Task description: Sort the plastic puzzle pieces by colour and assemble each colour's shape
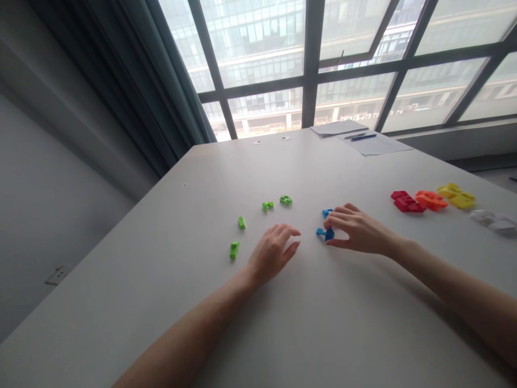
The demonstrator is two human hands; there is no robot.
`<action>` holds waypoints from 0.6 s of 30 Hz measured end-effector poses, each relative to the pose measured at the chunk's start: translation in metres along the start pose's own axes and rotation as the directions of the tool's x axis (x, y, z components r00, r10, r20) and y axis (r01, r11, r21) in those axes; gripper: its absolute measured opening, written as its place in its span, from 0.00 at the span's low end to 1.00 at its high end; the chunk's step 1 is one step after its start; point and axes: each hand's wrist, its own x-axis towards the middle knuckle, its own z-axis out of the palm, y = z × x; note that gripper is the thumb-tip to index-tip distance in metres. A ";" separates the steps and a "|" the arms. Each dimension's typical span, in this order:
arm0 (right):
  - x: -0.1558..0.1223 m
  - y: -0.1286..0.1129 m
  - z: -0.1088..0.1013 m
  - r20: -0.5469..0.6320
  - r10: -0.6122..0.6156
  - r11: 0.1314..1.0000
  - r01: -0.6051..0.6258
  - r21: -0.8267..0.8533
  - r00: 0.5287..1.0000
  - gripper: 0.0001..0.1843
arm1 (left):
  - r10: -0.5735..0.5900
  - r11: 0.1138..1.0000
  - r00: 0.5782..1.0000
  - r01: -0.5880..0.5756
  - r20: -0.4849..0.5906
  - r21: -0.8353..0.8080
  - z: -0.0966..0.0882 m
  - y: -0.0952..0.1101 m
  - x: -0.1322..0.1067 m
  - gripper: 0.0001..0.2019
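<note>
Left hand (274,250): grip open, thumb and fingers parted over the bench (323,334).
Right hand (359,230): grip closed on the front blue piece (329,234), between thumb and fingertips, mid-bench.
Rear blue piece (326,213): just beyond, partly hidden by fingers.
Green pieces (234,250): four, apart, left of and beyond the left hand.
Right side: white pieces (493,222), red pieces (407,202), orange pieces (432,200), yellow pieces (456,195).
Far edge: papers (339,127), pen (363,137).

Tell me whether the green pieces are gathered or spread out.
Spread out: the green pieces lie at four separate spots, tabletop between them.
</note>
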 end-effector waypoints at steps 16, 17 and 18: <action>-0.003 0.006 -0.005 0.038 0.042 0.989 -0.047 0.139 0.998 0.06 | 0.000 1.000 1.000 0.000 -0.004 0.001 0.001 -0.001 0.000 0.06; -0.003 0.007 -0.005 0.045 0.048 0.987 -0.054 0.148 0.998 0.06 | 0.000 1.000 1.000 0.000 -0.004 0.001 0.001 -0.001 0.000 0.06; -0.002 0.007 -0.004 0.046 0.054 0.986 -0.060 0.153 0.998 0.06 | 0.000 1.000 1.000 0.000 -0.004 0.001 0.001 -0.001 0.000 0.06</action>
